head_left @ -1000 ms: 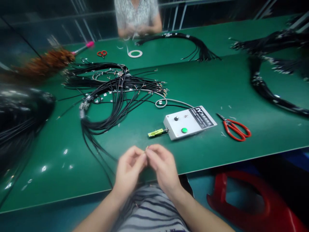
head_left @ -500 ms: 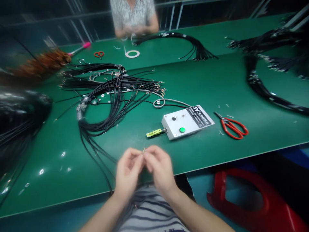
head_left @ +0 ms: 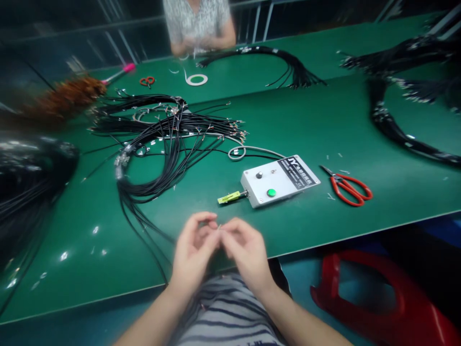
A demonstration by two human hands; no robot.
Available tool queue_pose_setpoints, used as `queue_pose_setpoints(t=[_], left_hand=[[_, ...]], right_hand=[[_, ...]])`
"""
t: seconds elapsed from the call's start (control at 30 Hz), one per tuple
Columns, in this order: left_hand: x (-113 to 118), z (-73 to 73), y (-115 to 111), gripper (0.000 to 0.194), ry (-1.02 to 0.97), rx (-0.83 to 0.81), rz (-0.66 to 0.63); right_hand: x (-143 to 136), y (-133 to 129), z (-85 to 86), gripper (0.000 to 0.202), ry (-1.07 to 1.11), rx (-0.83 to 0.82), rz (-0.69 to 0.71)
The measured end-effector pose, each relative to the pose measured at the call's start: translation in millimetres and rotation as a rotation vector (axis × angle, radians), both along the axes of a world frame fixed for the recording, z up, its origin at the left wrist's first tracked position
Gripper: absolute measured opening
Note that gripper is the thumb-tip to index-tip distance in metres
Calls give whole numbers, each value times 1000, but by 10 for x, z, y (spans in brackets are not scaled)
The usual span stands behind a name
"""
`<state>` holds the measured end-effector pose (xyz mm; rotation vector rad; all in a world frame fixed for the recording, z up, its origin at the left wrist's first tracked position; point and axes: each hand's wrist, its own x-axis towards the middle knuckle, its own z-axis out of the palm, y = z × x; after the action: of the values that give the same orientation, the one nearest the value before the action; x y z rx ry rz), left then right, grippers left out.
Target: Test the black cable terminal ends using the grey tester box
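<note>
Just over the table's near edge, my left hand and my right hand meet at the fingertips. Between them shows the tip of a thin wire, light yellowish; the rest of it is hidden by my fingers. The thumb and fingers of my right hand are pinched at the wire. My left thumb presses beside it, and the left index finger is bent and lifted a little. Beyond my hands lies a light grey control box with a green button and a yellow-green clip-like nozzle.
Black cable bundles with stripped ends spread left of the box. Red-handled scissors lie to its right among wire scraps. Across the table a person sits near a tape roll. A red chair stands at lower right.
My hands have shifted slightly right. The left index finger has lifted and opened away from the wire tip, while the right fingers stay pinched. Objects on the table have stayed put.
</note>
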<state>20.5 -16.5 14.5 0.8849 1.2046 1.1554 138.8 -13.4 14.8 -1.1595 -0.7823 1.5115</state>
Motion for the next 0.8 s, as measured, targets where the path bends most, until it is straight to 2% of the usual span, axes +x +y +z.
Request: queue_pose_setpoints(t=[0.07,0.13,0.23,0.4,0.6,0.8], left_hand=[[15,12,9,16,37,24,-18],[41,10,13,11,12,48,20],[80,-16,-4,11,-76,45,72],[65,-35,-41,13,-100,29,59],[31,13,23,14,7,4,-116],[93,-10,29,15,-63,-15,39]], right_hand=[[4,-7,-11,19,2,2,5],[3,-15,-11,20,19,7,1],[-2,-23,-1,21,56,18,-7],[-11,-42,-28,22,90,28,6],[-13,-59,-111,20,84,-28,-18],[-14,-55,-100,21,75,0,-27]])
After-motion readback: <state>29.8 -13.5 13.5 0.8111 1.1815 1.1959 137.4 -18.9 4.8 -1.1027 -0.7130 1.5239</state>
